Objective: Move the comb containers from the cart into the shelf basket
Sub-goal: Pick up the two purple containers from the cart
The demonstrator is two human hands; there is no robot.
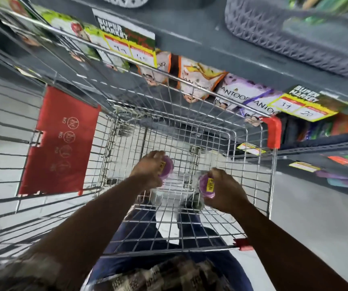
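Note:
I look down into a wire shopping cart (189, 114). My left hand (147, 169) is closed around a purple-lidded comb container (166, 168) with a yellow sticker, low inside the cart. My right hand (225, 190) grips a second purple-lidded comb container (205, 185) with a yellow label, a little nearer to me. Both hands are inside the cart basket, side by side. The clear bodies of the containers are mostly hidden by my fingers. The grey textured shelf basket (295, 38) sits on the shelf at the top right.
A grey shelf edge with yellow price tags (303, 108) runs above the cart's far side, with packets (198, 80) below it. A red child-seat flap (63, 141) hangs at the cart's left. Lower shelves with coloured goods (341, 177) stand on the right.

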